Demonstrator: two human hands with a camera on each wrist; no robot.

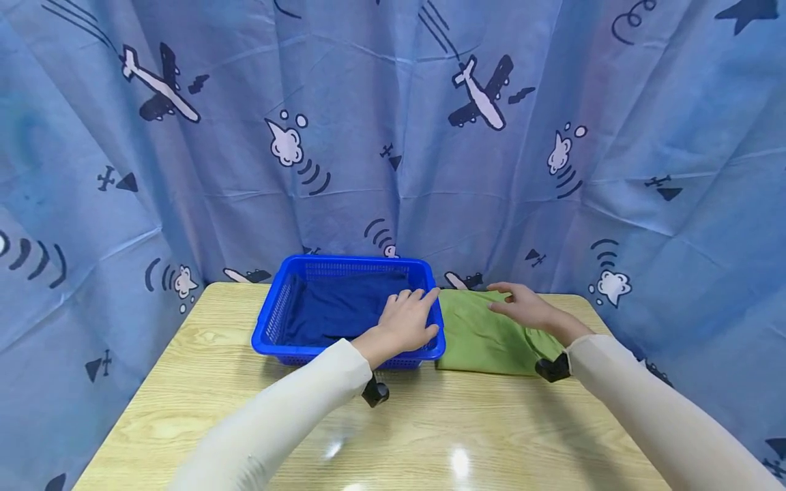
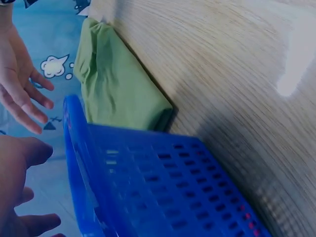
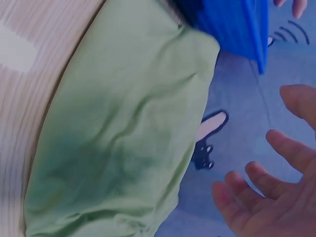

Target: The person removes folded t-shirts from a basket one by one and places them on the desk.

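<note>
In the head view my left hand hangs over the right end of a blue plastic basket, its fingers spread and holding nothing. Folded dark blue cloth lies inside that basket. To the right, a folded green cloth lies flat on the table against the basket's side. My right hand hovers above the green cloth with loosely bent fingers and nothing in them. From the right wrist, a gap shows between the right hand and the wrinkled green cloth.
A light wood-grain table carries the basket and the green cloth near its far edge. Behind it hangs a blue curtain printed with airplanes and clouds. Each wrist bears a small black device.
</note>
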